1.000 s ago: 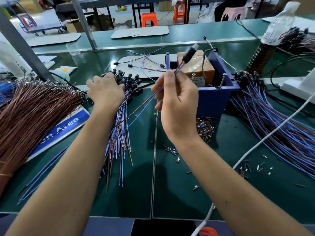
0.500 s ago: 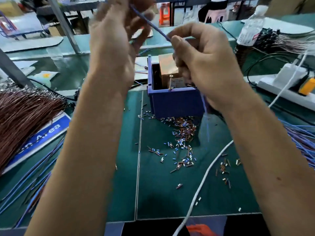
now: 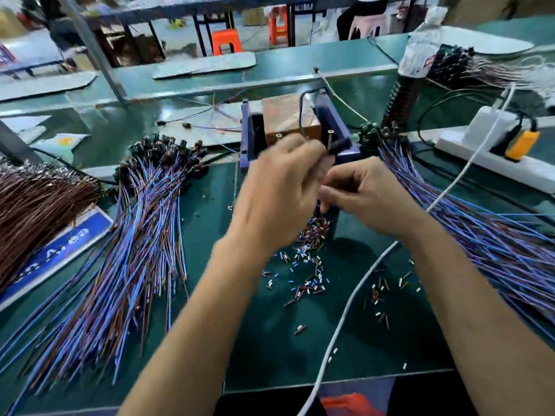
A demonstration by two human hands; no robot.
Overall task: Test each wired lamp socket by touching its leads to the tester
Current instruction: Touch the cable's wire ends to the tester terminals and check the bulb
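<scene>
Single head view, looking forward and down, close over green bench (image 3: 270, 349); both forearms enter from bottom edge.

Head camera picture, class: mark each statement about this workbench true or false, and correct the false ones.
1. The blue tester box stands behind both hands. True.
2. The water bottle lies flat at the left. False: it stands upright at the right.
3. Wired sockets lie in a left pile and a right pile. True.
4. The left hand and right hand are far apart. False: they meet before the box.
</scene>
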